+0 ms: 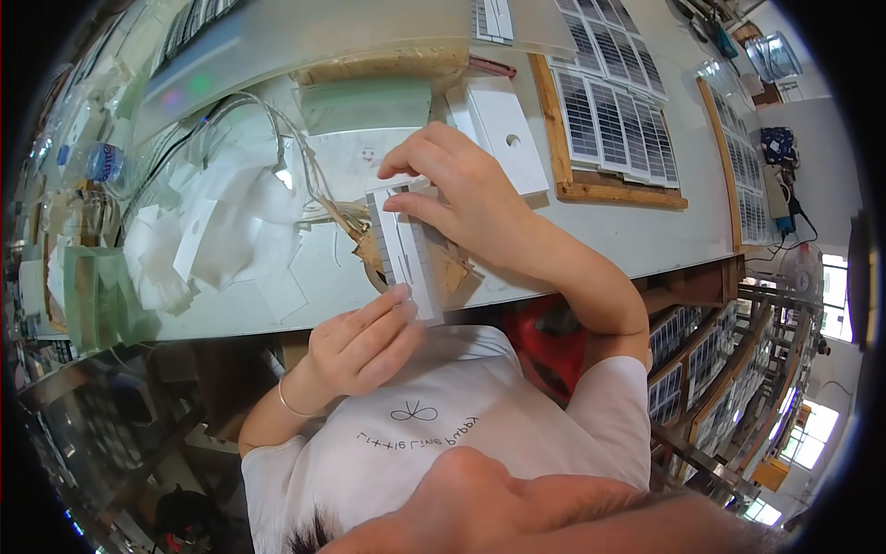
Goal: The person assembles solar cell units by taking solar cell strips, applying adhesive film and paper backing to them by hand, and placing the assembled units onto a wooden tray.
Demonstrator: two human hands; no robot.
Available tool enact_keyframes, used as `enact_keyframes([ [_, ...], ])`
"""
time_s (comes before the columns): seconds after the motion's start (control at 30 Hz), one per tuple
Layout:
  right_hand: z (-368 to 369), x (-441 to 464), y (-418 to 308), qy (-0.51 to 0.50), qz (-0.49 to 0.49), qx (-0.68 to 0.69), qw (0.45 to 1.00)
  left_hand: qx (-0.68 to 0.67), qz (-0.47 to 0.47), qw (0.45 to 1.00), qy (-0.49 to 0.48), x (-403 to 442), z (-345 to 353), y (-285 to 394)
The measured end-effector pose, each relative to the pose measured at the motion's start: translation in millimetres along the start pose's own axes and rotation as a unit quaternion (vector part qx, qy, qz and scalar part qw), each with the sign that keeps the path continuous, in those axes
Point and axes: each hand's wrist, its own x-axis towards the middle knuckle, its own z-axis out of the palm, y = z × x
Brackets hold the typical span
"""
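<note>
A narrow solar panel strip [399, 245], with grey cells and a white border, is held tilted over the table edge in front of my chest. My left hand [365, 342], wearing a thin bracelet, grips its near end between thumb and fingers. At the far end, my right hand [461, 180] has its thumb on the strip and its curled fingers by the end edge. Whether those fingers pinch anything thin as well is too small to make out. Beneath the strip lies a torn brown cardboard piece [452, 272], partly hidden by it.
White sheets and film scraps [217, 231] are heaped on the left, near a cable bundle [314, 175]. A white box [503, 134] and a wooden frame [623, 189] of solar panels stand to the right. Green glass pieces [97, 295] sit at the left edge; a bottle [97, 162] lies beyond.
</note>
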Motion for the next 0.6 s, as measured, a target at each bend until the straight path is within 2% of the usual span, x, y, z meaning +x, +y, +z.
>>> enact_keyframes([
  [0.07, -3.6, 0.7, 2.5, 0.02, -0.032, -0.076, 0.996, 0.01, 0.001, 1.0, 0.001, 1.5, -0.7, 1.5],
  [0.1, -4.6, 0.4, 2.9, 0.021, -0.037, -0.075, 0.996, 0.016, 0.001, 1.0, 0.002, 1.9, -0.9, 1.7],
  [0.17, -4.1, -2.2, 2.3, -0.048, 0.051, -0.014, 0.997, 0.02, 0.001, 1.0, 0.003, 0.8, -0.2, 2.2],
  [0.47, -4.8, -0.6, -0.3, -0.043, 0.079, 0.023, 0.996, 0.016, 0.0, 1.0, 0.006, -2.3, 0.9, 0.3],
  [0.6, -4.2, -1.9, 3.5, -0.046, 0.06, 0.013, 0.997, 0.006, 0.002, 1.0, -0.003, -4.6, 0.9, -0.6],
])
